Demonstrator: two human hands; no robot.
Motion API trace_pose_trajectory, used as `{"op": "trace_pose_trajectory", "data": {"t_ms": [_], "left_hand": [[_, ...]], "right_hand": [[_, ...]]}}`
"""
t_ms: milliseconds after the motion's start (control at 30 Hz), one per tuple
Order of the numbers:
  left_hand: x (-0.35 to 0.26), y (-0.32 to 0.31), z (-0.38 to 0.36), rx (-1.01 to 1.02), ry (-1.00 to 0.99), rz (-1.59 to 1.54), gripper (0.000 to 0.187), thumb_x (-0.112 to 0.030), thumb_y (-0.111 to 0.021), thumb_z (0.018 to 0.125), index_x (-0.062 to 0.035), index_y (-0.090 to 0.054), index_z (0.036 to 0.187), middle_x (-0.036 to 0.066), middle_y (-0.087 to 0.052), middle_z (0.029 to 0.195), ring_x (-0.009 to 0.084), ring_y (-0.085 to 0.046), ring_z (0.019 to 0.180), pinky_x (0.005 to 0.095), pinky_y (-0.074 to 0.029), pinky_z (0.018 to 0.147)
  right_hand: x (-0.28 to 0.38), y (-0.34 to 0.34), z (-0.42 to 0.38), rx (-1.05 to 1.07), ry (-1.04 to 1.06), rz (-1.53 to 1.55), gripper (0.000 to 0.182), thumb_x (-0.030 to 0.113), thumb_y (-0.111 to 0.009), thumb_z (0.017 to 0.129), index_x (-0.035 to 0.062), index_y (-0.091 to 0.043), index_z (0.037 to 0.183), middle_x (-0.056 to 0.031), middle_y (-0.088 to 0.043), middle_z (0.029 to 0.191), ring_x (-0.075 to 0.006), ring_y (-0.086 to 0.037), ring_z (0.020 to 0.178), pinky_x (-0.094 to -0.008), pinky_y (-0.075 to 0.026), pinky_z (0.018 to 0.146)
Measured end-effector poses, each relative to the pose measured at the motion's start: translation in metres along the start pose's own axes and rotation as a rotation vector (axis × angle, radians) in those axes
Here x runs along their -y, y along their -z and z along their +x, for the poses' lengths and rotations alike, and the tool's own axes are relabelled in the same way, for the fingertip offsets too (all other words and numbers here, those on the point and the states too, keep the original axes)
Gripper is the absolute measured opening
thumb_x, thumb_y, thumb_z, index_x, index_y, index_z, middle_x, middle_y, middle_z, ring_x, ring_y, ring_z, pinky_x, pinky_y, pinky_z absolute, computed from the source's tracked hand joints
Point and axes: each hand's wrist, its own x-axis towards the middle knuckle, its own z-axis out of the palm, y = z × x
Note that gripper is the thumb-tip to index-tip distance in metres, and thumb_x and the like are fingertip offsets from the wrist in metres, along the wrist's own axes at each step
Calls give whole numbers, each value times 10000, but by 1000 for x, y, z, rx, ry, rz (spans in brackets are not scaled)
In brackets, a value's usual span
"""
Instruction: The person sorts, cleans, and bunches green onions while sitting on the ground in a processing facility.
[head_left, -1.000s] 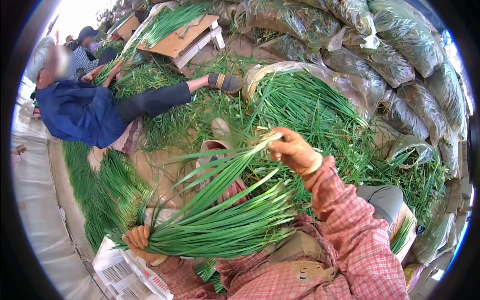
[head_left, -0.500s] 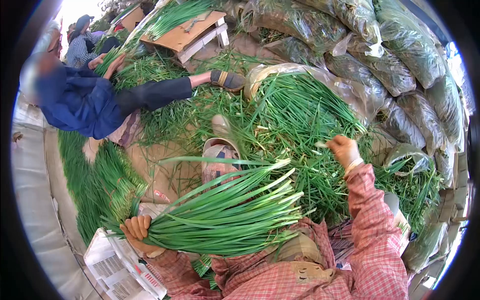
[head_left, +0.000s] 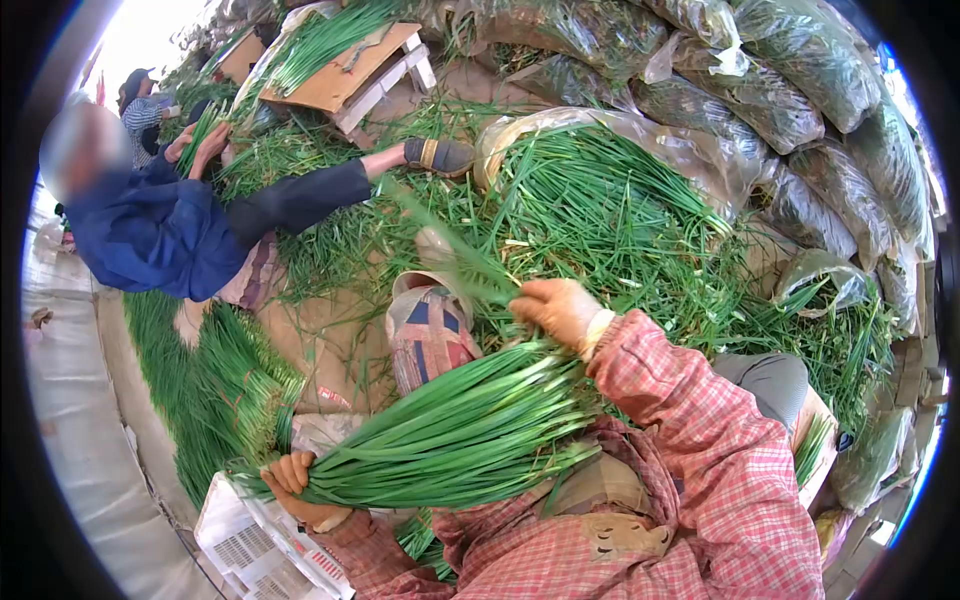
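Note:
My left hand (head_left: 300, 490) is closed around the leafy end of a thick bunch of garlic chives (head_left: 450, 430), whose pale stalk ends point right across my lap. My right hand (head_left: 560, 312), in a thin tan glove, is pinched above those pale ends. From its fingertips a few loose chive leaves (head_left: 455, 245), smeared by motion, stretch up and to the left. Below it the bunch's stalk ends are partly covered by the hand and sleeve. Under my left wrist is a printed white carton (head_left: 245, 540).
Loose leaves (head_left: 640, 285) litter the floor ahead, around an open plastic sack of chives (head_left: 600, 190). Tied bundles (head_left: 240, 390) lie at left. A co-worker in blue (head_left: 170, 235) sits with one leg stretched out. Filled plastic bags (head_left: 740, 110) are stacked behind; a low wooden table (head_left: 345, 75) stands farther back.
My right hand has come left and down from beyond the bunch to just above its stalk ends, with blurred leaves now in its fingers. My left hand keeps its hold.

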Motion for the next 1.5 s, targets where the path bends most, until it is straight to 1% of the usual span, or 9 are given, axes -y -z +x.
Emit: {"op": "trace_pose_trajectory", "data": {"t_ms": [300, 500, 633, 767, 967, 1167, 1300, 1400, 1500], "left_hand": [[16, 75, -38, -212, 55, -58, 390, -233, -395, 923, -167, -253, 566, -45, -217, 520, 85, -236, 498, 251, -307, 607], [15, 90, -48, -514, 41, 53, 423, -220, -388, 923, -170, -225, 536, -35, -224, 510, 99, -231, 497, 246, -292, 576], [13, 91, -51, -458, 60, 12, 420, -223, -381, 923, -170, -215, 541, -34, -221, 506, 103, -228, 498, 243, -287, 578], [6, 84, -60, -407, 91, 34, 404, -237, -362, 929, -168, -212, 560, -38, -228, 514, 100, -232, 512, 249, -285, 585], [5, 91, -58, -285, 71, 12, 390, -238, -390, 925, -155, -251, 569, -27, -259, 539, 114, -260, 527, 252, -283, 571], [0, 63, -53, -357, -17, 136, 391, -222, -400, 923, -151, -252, 569, -19, -261, 540, 121, -263, 532, 260, -288, 581], [4, 51, -55, -333, -32, 62, 394, -223, -398, 928, -146, -251, 570, -17, -255, 540, 122, -264, 540, 264, -292, 584], [-4, 78, -57, -171, 57, -60, 385, -241, -421, 921, -147, -262, 583, -17, -269, 546, 125, -274, 555, 284, -297, 617], [5, 63, -64, -372, 15, 37, 377, -257, -434, 915, -152, -268, 594, -21, -275, 552, 128, -287, 570, 300, -301, 638]], "right_hand": [[-83, 100, -57, -543, -40, 431, 344, 231, -541, 848, -67, -542, 1019, -92, -605, 821, -140, -570, 753, -268, -461, 692], [-95, 132, -91, -259, -389, -1096, 498, 324, -644, 731, 44, -504, 1117, -132, -589, 992, -283, -563, 936, -361, -447, 816], [-37, 62, -41, 23, 256, 292, 556, 220, -601, 797, 94, -373, 1288, -116, -404, 1276, -123, -534, 820, -247, -459, 720], [-18, 19, -18, 95, 34, 794, 192, 176, -608, 816, -2, -576, 883, -17, -568, 697, -86, -508, 571, -205, -415, 497], [-7, 17, -18, 63, -169, 865, 160, 168, -646, 786, 18, -594, 808, -14, -563, 651, -79, -486, 511, -194, -380, 456], [6, 25, -28, -414, 425, 248, 113, 158, -630, 770, 49, -604, 754, 6, -558, 669, -74, -485, 612, -226, -406, 552], [37, 97, -87, -640, 379, 729, 140, 191, -583, 830, 112, -521, 733, 42, -426, 546, -30, -315, 434, -180, -231, 410], [21, 138, -131, -360, 678, 929, 131, 204, -530, 860, 102, -498, 785, 41, -429, 542, -52, -356, 426, -197, -384, 487], [-52, 121, -130, -376, 239, 754, 261, 262, -612, 771, 80, -542, 943, -65, -559, 812, -159, -576, 759, -279, -495, 648]]}}
